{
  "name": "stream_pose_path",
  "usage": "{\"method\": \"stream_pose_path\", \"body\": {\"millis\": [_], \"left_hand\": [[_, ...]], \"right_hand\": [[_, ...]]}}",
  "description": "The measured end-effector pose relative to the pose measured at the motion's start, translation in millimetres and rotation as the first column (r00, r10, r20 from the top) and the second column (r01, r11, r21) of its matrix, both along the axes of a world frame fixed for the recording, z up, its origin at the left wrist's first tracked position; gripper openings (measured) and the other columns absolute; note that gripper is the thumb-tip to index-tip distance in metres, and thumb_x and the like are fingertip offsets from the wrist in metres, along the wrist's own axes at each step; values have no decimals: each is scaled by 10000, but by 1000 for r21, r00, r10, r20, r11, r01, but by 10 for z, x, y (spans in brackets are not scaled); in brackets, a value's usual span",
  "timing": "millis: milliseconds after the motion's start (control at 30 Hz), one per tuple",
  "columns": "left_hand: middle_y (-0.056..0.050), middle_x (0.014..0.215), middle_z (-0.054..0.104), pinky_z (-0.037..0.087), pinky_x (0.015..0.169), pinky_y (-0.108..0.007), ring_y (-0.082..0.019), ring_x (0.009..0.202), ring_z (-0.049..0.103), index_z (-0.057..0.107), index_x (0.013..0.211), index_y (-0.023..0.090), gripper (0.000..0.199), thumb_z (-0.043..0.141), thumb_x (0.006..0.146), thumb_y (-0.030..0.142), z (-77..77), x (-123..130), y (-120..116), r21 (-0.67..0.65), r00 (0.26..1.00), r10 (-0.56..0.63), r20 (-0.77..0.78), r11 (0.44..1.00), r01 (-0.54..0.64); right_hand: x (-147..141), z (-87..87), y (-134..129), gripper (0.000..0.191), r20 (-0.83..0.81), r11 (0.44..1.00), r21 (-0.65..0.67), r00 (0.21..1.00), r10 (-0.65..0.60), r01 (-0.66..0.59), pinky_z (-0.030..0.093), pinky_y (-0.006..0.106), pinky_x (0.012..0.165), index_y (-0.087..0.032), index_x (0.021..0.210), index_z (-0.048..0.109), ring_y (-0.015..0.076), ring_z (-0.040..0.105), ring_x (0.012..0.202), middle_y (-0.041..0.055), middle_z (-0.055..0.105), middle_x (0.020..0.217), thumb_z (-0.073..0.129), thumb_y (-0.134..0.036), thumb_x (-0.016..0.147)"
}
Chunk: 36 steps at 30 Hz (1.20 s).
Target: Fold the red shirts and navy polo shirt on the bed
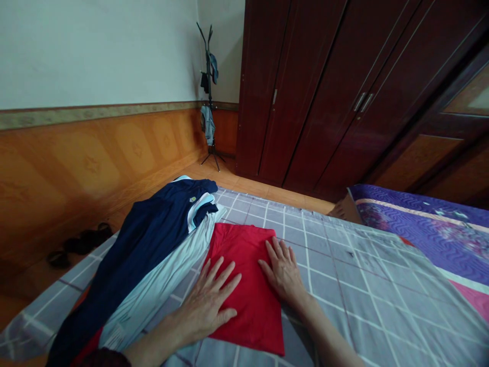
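Observation:
A red piece of clothing (252,285), folded into a flat rectangle, lies on the grey checked bed sheet (328,270). My left hand (210,295) rests on its left side with the fingers spread. On its upper right edge lies my right hand (282,267), palm down and fingers apart. Neither hand grips anything. Just left of the red cloth, a pale mint garment (160,280) is stretched out loosely. A navy shirt (153,224) with a small badge and light blue and white trim lies beyond it.
Purple patterned bedding (428,224) is at the right. A dark red wardrobe (305,92) stands behind the bed. In the corner is a black coat rack (209,92) with a few items hanging. Dark sandals (82,243) sit on the floor at left.

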<state>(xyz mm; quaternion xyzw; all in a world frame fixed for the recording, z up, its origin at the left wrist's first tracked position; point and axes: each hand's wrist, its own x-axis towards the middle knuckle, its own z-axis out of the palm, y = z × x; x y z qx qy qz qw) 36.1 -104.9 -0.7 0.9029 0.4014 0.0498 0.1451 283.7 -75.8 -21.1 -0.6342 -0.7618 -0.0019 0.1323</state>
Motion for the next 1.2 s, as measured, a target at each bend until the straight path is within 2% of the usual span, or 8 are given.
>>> {"method": "stream_pose_path", "body": {"millis": [133,233,333,467,667,833,1033,1200], "left_hand": [[-14,1551,109,176,1098,-596,-340,1409,53,184,1462,320,720,570,856,370,-19,5,-4,20,1000,1,-15,1000,-1],[-21,1552,96,171,1101,-592,-335,1411,36,169,1469,293,726,558,860,367,-60,2,-12,39,999,12,-38,999,-11],[-24,1553,90,170,1104,-585,-327,1412,42,135,1475,289,730,538,870,362,-90,-17,-12,70,999,1,-39,998,1],[-34,1554,99,200,1100,-571,-325,1410,78,149,1474,297,709,525,875,350,-137,-98,-70,121,1000,-3,-26,993,6],[-89,1552,109,296,1084,-508,-310,1395,180,181,1475,247,631,451,905,279,-306,-324,-224,228,989,122,80,964,-138],[-118,1445,370,378,1050,-420,-252,1298,394,299,1425,189,535,416,913,289,-361,-462,-108,188,937,280,211,929,-319],[-103,1191,565,439,954,-386,-241,1106,561,347,1377,172,514,409,891,327,-223,-395,23,32,892,421,166,902,-431],[-126,1192,577,452,873,-359,-249,1032,607,299,1395,138,569,389,877,358,-112,-367,-40,-71,868,497,13,866,-495]], "right_hand": [[-184,42,-156,588,-16,971,37,972,236,-236,218,491,1108,-166,1440,314,284,171,1394,111,229,1512,402,-444,930],[-245,80,-32,613,-5,924,-46,925,380,-380,186,467,1122,-241,1435,322,256,204,1387,58,279,1500,433,-522,901],[-28,123,344,559,22,989,-84,992,127,-125,208,474,1104,-193,1400,394,275,259,1364,92,352,1466,414,-480,920],[339,162,585,511,30,993,-57,994,-103,105,270,557,1031,-71,1343,443,363,323,1312,216,398,1407,369,-385,947],[169,74,-345,452,-18,999,-46,1000,-16,15,361,420,1029,-105,1254,526,288,418,1252,168,486,1339,472,-380,900],[31,67,-1132,395,-168,1000,-16,986,-5,2,458,459,900,-118,1194,545,301,533,1089,164,581,1183,521,-290,840],[-138,153,-1268,539,-284,897,-396,902,-325,198,472,391,684,-100,1325,415,242,627,738,92,659,855,469,-296,827],[-289,130,-1205,577,-405,891,-412,838,-367,191,399,329,631,-113,1316,437,197,564,655,27,593,684,462,-231,751]]}}
